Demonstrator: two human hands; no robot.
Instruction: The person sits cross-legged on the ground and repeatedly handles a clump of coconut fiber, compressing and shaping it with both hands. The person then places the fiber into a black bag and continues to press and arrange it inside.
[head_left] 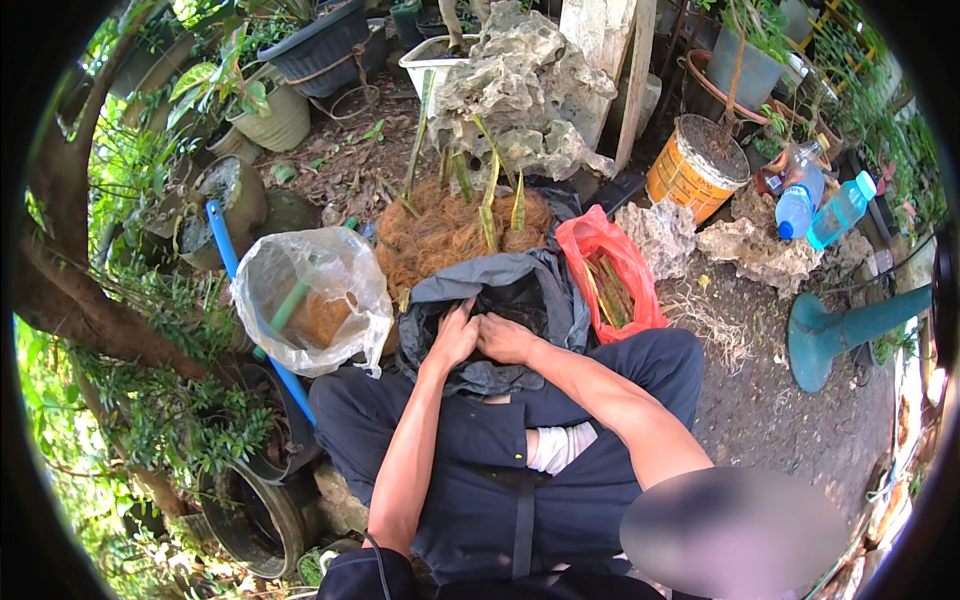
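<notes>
A black plastic bag (545, 290) stands with its mouth wide in front of my crossed legs. Both hands reach into that mouth, close together. My left hand (455, 335) is at the left side of the opening, its fingers curled and partly hidden by the bag. Beside it, my right hand (507, 338) is closed, knuckles up; whatever the two hands hold does not show. The inside of the bag is dark. To its right, a red plastic bag (640, 295) holds cut green-brown leaf pieces (612, 290). A clear plastic bag (340, 270) with brown fibre in it stands at the left.
Behind the bags lies a heap of brown fibre (430, 235) with upright leaf cuttings, below a jagged rock (520, 85). A blue pipe (228, 245) slants along the left. An orange bucket (690, 170), blue bottles (842, 210) and a green stand (825, 335) are at right.
</notes>
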